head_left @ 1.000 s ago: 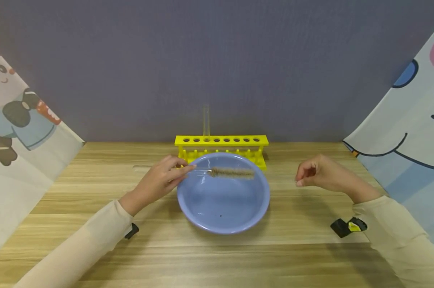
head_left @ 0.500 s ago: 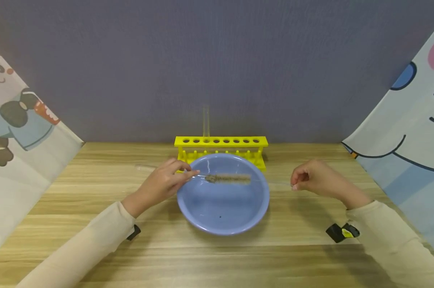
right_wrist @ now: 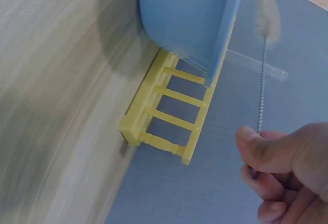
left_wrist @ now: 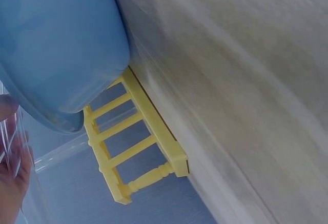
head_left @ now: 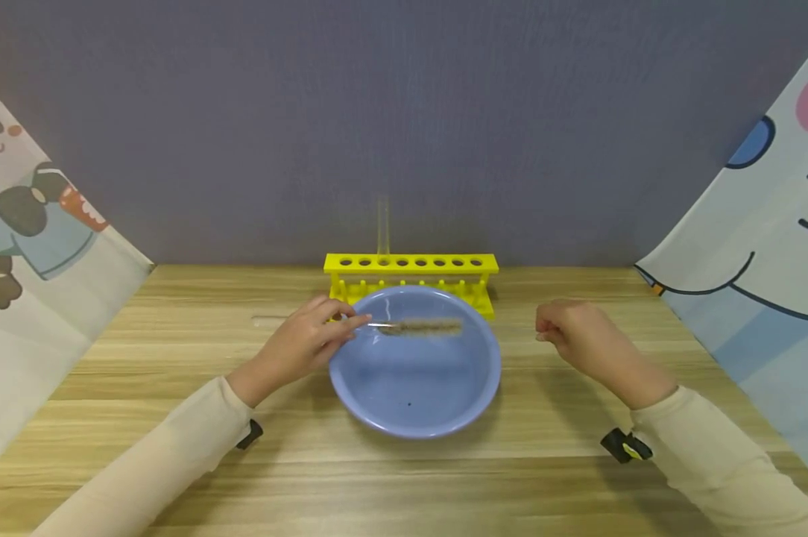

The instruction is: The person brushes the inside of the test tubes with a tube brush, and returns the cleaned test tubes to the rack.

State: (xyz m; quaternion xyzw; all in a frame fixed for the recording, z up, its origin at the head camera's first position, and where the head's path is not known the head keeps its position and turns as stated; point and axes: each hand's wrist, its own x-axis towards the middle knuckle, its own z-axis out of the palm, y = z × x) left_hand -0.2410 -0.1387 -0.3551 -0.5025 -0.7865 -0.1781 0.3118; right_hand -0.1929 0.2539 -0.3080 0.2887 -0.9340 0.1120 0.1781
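Head view: clear tube (head_left: 268, 321) and brush (head_left: 424, 327) meet above a blue basin (head_left: 417, 373).
Left hand (head_left: 303, 335) pinches the sideways tube, the brush's bristles at its mouth, seemingly so anything falling lands inside. Behind, a yellow rack (head_left: 411, 263) holds a second tube (head_left: 383, 227) upright. Right hand (head_left: 581, 339) pinches the brush's wire handle (right_wrist: 262, 90), probably to align it. No writing is readable.
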